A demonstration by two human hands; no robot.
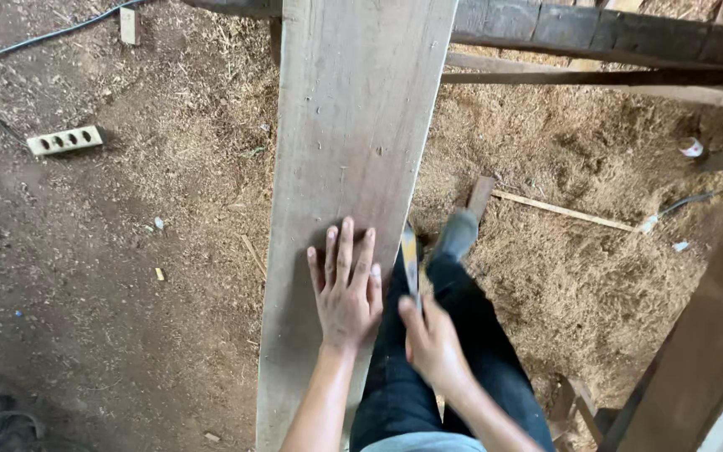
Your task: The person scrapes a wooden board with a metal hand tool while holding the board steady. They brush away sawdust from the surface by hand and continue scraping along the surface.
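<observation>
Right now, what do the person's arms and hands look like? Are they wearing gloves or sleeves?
No gloves and no sleeves in view. The left hand and right hand are bare, and both forearms are uncovered. No rings, watch or bracelets show. Below them are dark trousers.

Woodworking shed: sawdust floor [596, 276], rough plank [345, 167].

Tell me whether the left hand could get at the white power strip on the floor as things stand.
Probably not. The left hand lies flat on the wooden plank, while the power strip lies far off to the left on the sawdust floor; nothing blocks the way.
</observation>
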